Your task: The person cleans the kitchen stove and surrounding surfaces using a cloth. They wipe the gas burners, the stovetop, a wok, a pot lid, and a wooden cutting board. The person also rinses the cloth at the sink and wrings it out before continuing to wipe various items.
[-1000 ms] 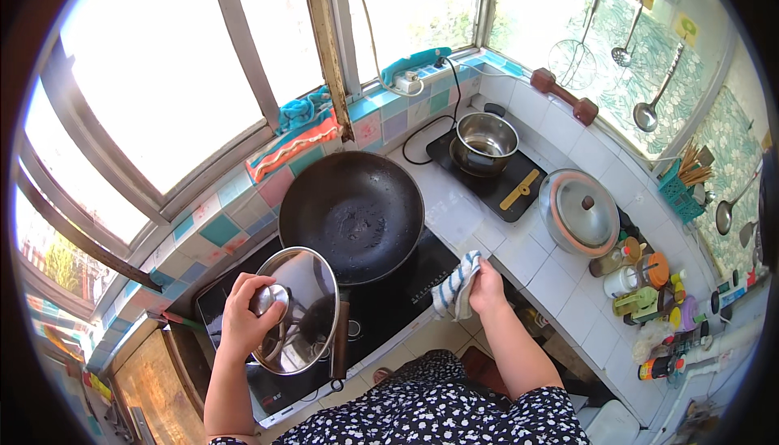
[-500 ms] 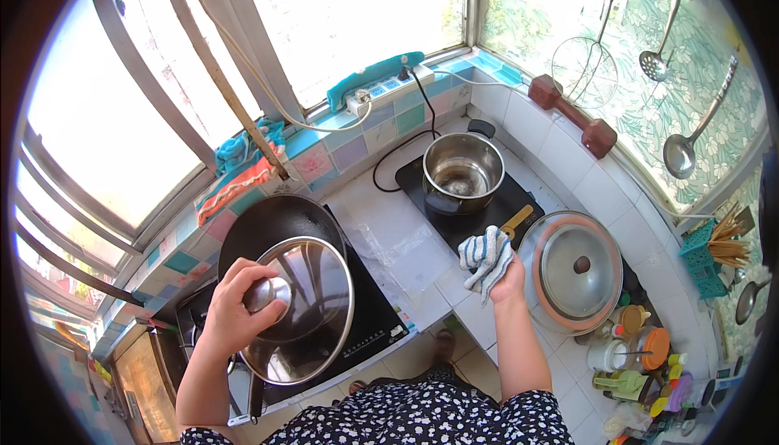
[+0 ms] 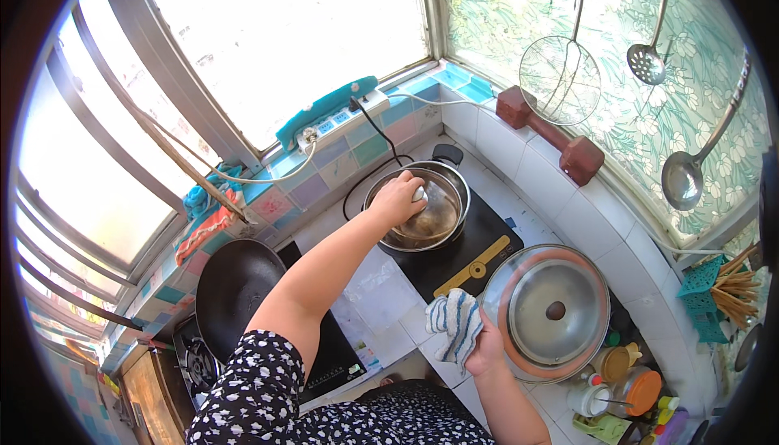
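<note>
My left hand (image 3: pixel 398 200) reaches forward and grips the knob of a see-through glass lid (image 3: pixel 436 216). The lid lies over most of the mouth of a steel pot (image 3: pixel 464 189), a little toward the pot's near left side. I cannot tell whether it rests on the rim or hovers just above. The pot stands on a black cooktop (image 3: pixel 414 277) with a gold strip. In my right hand (image 3: pixel 487 348) is a bunched white cloth with blue-grey stripes (image 3: pixel 456 325), held up beside a large round pan with a glass lid (image 3: pixel 542 339).
A black wok (image 3: pixel 229 299) sits at the left on a stove. Jars (image 3: pixel 641 390) and bottles crowd the lower right. A power strip (image 3: pixel 333 123) with cords runs along the window ledge, and a rusty dumbbell (image 3: pixel 552 137) lies on the right ledge. Ladles (image 3: pixel 683 179) hang beside it.
My left hand has carried the glass lid from above the wok, right and forward, to over the steel pot. My right hand still holds the cloth; the head view has shifted.
</note>
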Demonstrator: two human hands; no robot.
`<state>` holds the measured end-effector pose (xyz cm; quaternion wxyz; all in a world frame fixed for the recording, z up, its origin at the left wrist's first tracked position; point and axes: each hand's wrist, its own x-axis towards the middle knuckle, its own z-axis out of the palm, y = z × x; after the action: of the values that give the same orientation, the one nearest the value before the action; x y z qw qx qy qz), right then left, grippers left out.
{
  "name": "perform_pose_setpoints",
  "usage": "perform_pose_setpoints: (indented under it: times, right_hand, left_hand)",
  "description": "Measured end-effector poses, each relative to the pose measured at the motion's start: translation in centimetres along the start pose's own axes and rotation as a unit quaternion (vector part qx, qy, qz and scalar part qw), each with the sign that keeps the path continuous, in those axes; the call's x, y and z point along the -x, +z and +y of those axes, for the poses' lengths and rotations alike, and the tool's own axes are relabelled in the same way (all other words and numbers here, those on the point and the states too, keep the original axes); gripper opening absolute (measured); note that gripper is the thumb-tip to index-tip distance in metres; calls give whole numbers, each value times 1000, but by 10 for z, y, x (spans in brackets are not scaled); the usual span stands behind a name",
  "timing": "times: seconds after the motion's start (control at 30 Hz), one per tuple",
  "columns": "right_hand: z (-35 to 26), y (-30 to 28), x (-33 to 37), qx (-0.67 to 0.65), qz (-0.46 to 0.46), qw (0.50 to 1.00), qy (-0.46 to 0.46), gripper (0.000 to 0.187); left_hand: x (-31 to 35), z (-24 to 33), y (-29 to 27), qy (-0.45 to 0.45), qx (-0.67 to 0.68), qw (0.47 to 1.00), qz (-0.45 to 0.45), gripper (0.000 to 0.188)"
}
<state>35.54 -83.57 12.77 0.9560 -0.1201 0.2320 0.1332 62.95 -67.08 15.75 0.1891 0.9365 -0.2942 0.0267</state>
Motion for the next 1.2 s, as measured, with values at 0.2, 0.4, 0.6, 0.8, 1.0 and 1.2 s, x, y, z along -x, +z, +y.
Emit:
perform_pose_setpoints:
  times: [0.2, 0.4, 0.6, 0.8, 1.0, 1.2]
  right_hand:
    - [1, -33, 34, -12, 31, 998, -61, 40]
    - [21, -30, 53, -31, 2, 994, -109, 40]
    - [46, 3, 90, -77, -64, 987, -123, 50]
    - [77, 18, 165, -21, -122, 958, -257, 60]
    - [116, -61, 269, -101, 5, 915, -391, 52]
    - [191, -146, 384, -123, 131, 844, -505, 49]
  left_hand:
    - [-37, -1, 30, -12, -8, 1000, 4, 43]
    - [-22, -10, 31, 0, -18, 999, 38, 57]
    - [60, 50, -7, 16, 74, 996, -37, 59]
    - [206, 160, -2, -49, 628, 597, -496, 77]
    - [296, 235, 7, -1, 679, 419, -603, 80]
    - [379, 323, 25, 46, 563, 563, -603, 86]
